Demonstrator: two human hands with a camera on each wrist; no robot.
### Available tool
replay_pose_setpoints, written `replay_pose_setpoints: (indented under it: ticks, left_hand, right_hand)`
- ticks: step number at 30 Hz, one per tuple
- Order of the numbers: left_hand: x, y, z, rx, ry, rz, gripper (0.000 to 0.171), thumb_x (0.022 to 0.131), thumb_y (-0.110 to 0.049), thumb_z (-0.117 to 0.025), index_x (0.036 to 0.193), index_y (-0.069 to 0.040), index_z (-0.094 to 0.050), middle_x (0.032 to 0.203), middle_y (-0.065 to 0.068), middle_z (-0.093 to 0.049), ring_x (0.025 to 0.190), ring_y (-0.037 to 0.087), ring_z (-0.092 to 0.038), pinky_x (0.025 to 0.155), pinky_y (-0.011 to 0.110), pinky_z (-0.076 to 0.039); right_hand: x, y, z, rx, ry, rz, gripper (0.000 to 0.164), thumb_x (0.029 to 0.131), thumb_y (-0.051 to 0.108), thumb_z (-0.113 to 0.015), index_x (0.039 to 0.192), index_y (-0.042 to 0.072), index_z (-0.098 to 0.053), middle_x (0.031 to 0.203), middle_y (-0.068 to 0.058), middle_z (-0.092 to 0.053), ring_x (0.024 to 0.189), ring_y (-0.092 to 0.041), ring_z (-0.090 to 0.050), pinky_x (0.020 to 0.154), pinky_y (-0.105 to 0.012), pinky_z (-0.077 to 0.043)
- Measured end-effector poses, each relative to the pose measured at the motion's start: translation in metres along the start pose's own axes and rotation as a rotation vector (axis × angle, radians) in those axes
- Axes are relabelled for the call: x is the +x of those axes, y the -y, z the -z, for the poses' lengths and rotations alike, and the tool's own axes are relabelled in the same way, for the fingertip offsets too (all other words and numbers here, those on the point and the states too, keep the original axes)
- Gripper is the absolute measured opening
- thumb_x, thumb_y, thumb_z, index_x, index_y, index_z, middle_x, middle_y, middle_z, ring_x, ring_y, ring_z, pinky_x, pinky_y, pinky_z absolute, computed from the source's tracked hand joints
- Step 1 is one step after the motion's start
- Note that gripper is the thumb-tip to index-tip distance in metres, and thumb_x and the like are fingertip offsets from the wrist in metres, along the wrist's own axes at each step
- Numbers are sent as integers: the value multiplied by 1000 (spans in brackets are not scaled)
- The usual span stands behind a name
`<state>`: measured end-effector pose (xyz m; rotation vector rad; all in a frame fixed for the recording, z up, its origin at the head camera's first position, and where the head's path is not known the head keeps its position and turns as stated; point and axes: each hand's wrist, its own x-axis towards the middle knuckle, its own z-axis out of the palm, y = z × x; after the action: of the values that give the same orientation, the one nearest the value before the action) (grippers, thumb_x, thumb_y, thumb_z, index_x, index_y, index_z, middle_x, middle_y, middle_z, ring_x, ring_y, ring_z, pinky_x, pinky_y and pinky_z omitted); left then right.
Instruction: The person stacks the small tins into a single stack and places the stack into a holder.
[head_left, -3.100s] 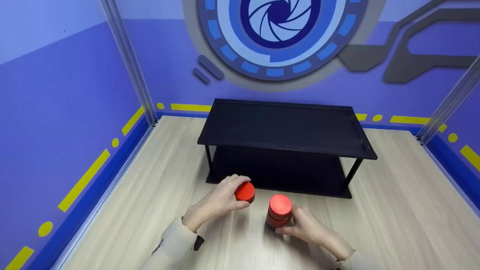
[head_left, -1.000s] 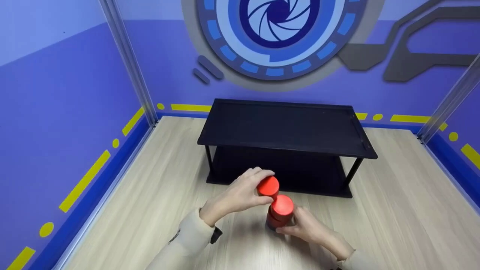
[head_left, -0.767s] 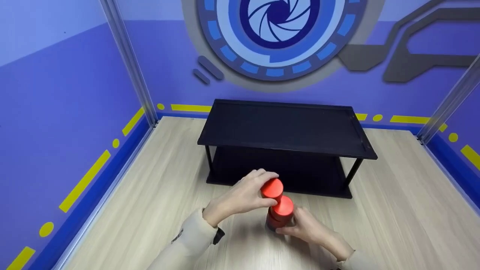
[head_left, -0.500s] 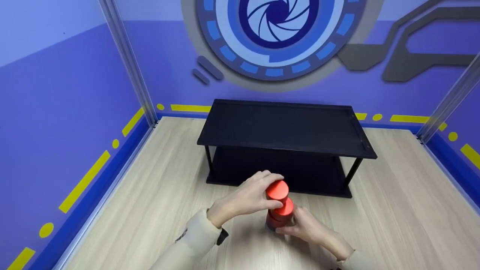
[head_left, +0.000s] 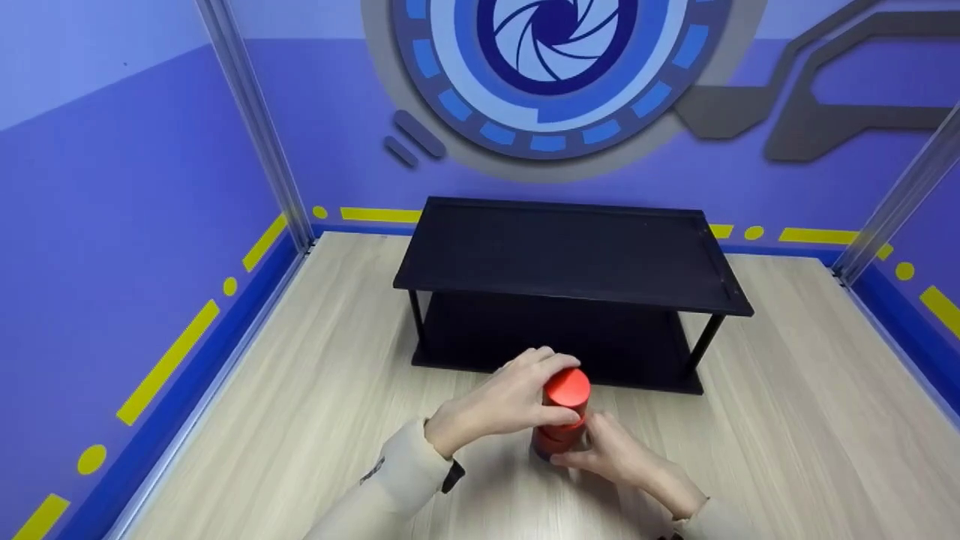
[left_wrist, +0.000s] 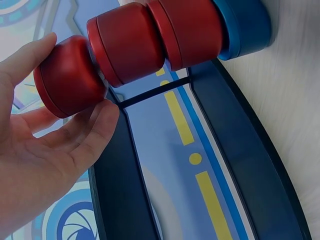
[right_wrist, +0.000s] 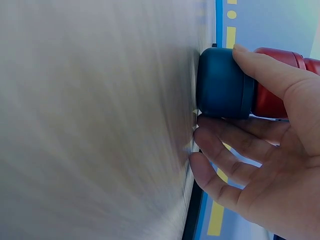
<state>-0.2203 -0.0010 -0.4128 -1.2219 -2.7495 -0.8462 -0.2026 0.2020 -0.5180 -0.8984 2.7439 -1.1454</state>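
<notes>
A stack of small round canisters stands on the table. In the left wrist view a blue canister (left_wrist: 247, 27) is its base, with a red canister (left_wrist: 192, 32) and another red canister (left_wrist: 127, 45) above. At the top end, my left hand (head_left: 502, 397) grips a third red canister (left_wrist: 72, 77) by its sides, thumb opposite fingers. This canister is slightly tilted to the stack; whether it fully touches cannot be told. Low at the stack's right side, my right hand (head_left: 626, 457) holds the blue base canister between thumb and fingers, as the right wrist view shows.
Right behind the hands stands a black two-tier rack (head_left: 570, 255) with thin corner posts. The wooden table (head_left: 330, 322) is bounded by blue panels (head_left: 135, 225) at the left, back and right, with metal posts (head_left: 259, 120) at the corners.
My left hand has carried its red canister to the right and slightly nearer, from beside the stack to over its top. My right hand has stayed at the base.
</notes>
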Motion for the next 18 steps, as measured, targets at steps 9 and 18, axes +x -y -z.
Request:
replay_pose_setpoints:
  ticks: [9,18]
  left_hand:
    - [-2,0,-4,-16,32,2,63,82,-45,-71,136,-18,-51,113,-2,-58,97,9,-52,85,21,-45]
    - [-2,14,-14,-140,120,25,92,77,-33,-80,150,-22,-26,129,-1,-58,118,12,-55,102,31,-45]
  right_hand:
    - [-1,1,0,9,12,-39,56,79,37,-77,122,9,-55,110,2,-68,89,-1,-56,78,-23,-50]
    - [-1,0,0,37,23,8,45,81,33,-76,119,15,-60,111,6,-69,95,-3,-61,82,-26,-51]
